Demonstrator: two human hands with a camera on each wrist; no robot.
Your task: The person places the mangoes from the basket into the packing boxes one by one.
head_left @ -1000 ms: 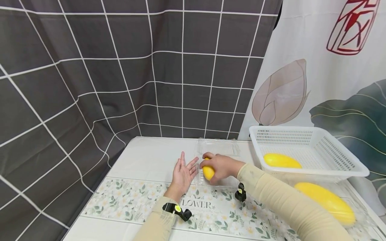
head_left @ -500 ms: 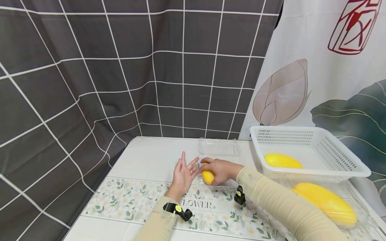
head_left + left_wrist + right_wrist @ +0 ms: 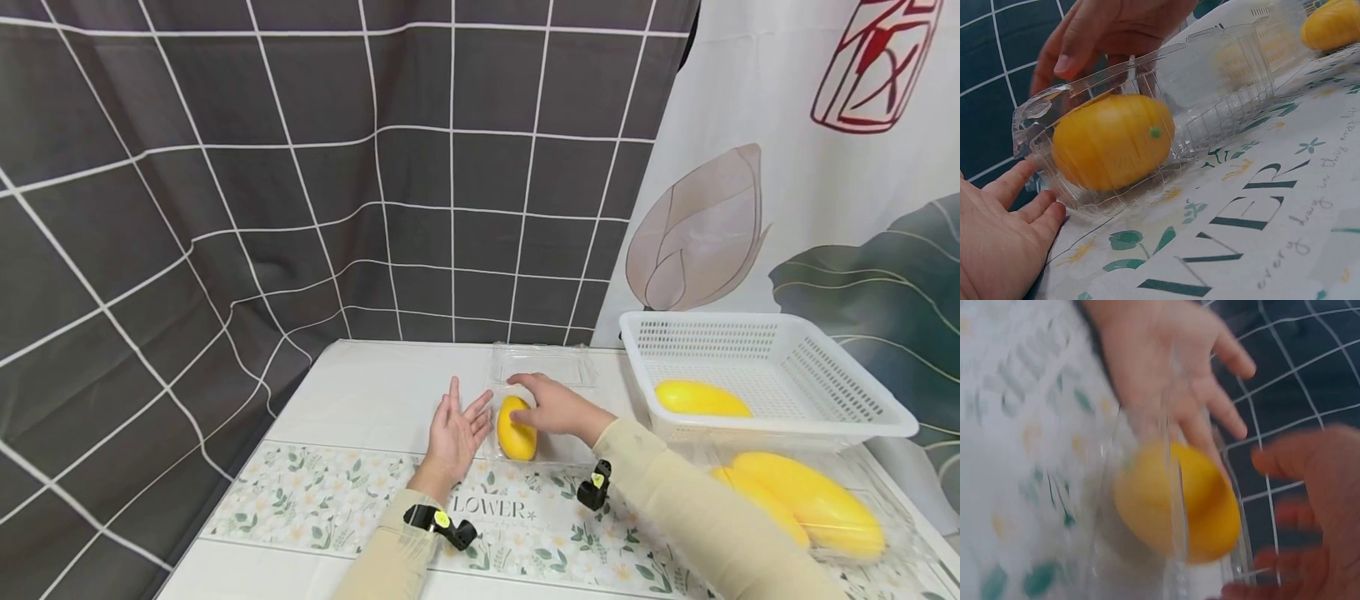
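A dark grey curtain (image 3: 375, 167) with a white grid hangs behind the bench (image 3: 390, 387), and a white curtain (image 3: 716, 75) printed with a lotus bud and red lettering hangs to the right. A floral band (image 3: 300, 492) crosses the white bench top, its printed lettering partly covered.

Near the middle of the bench you have a clear container (image 3: 566, 450), its lid (image 3: 543, 367) folded back toward the dark curtain. A yellow fruit (image 3: 516, 442) lies in its left part, and the left wrist view shows a small green spot on one end.

Your right hand (image 3: 558, 406) is over the container with its fingers loosely bent and grasping nothing; both wrist views show it apart from the fruit. Your left hand (image 3: 453, 437) lies palm up at the container's left end, relaxed, fingers spread and holding nothing; you cannot tell for certain whether its fingertips touch the plastic.

To your right stands a white basket (image 3: 810, 429) with another yellow fruit inside. In front of it, two more yellow fruits (image 3: 821, 504) lie side by side in a second clear container (image 3: 903, 529), near your right sleeve (image 3: 675, 492).
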